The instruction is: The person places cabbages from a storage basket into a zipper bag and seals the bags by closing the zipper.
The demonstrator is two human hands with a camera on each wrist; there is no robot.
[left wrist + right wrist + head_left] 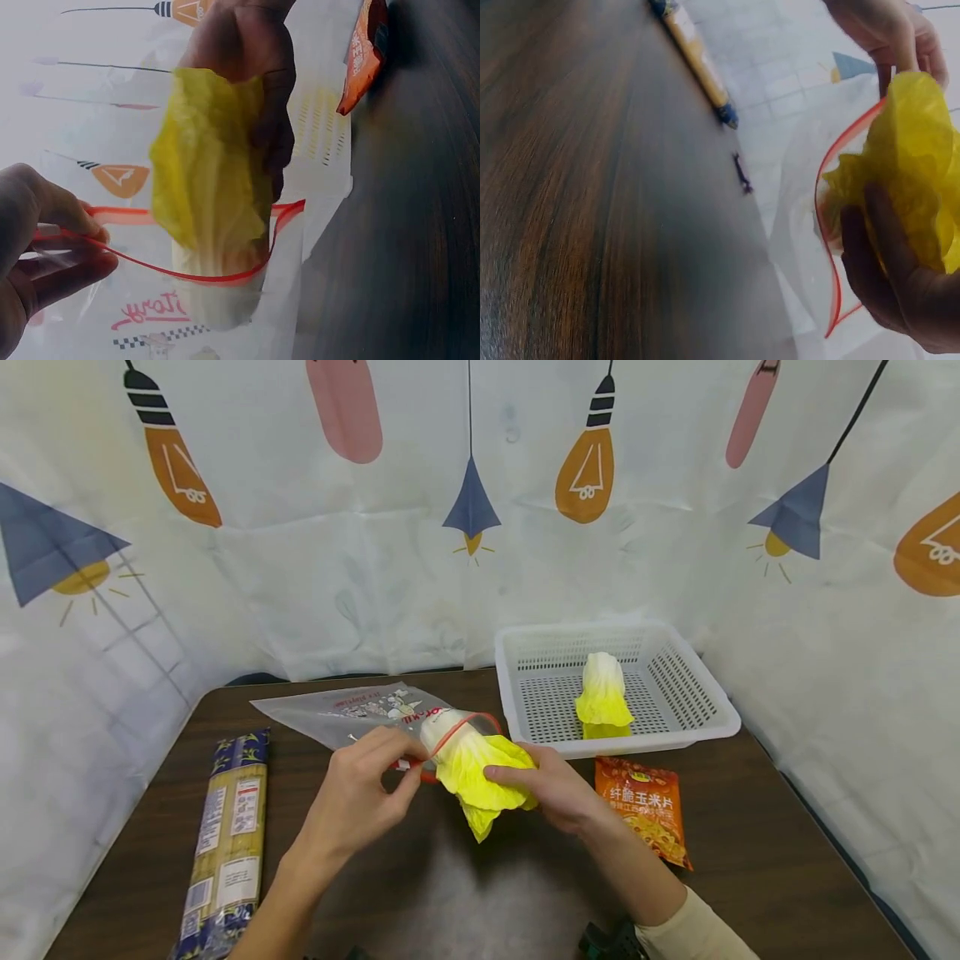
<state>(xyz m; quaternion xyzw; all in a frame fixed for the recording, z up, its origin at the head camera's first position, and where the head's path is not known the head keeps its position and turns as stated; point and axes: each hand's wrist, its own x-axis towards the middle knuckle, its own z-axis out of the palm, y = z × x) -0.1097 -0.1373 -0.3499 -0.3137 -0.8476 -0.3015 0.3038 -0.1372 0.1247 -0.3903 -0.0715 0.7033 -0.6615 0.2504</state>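
My right hand (558, 789) grips a napa cabbage leaf (480, 768) by its yellow, frilly end, thumb on top. The leaf's white stalk end reaches into the mouth of a clear zip bag (341, 708) with a red rim and printed pictures. With thumb and fingers my left hand (367, 785) pinches that red rim on the near left side. In the left wrist view the bag's mouth gapes around the leaf (206, 165), whose pale end shows through the plastic. In the right wrist view the yellow part (911, 165) is outside the bag, against the right fingers.
A white perforated basket (618, 748) stands at the back right, with another cabbage leaf (603, 689) inside. An orange snack packet (647, 810) lies in front of it. A long pack of dried noodles (236, 827) lies at the left. Patterned cloth hangs behind the table.
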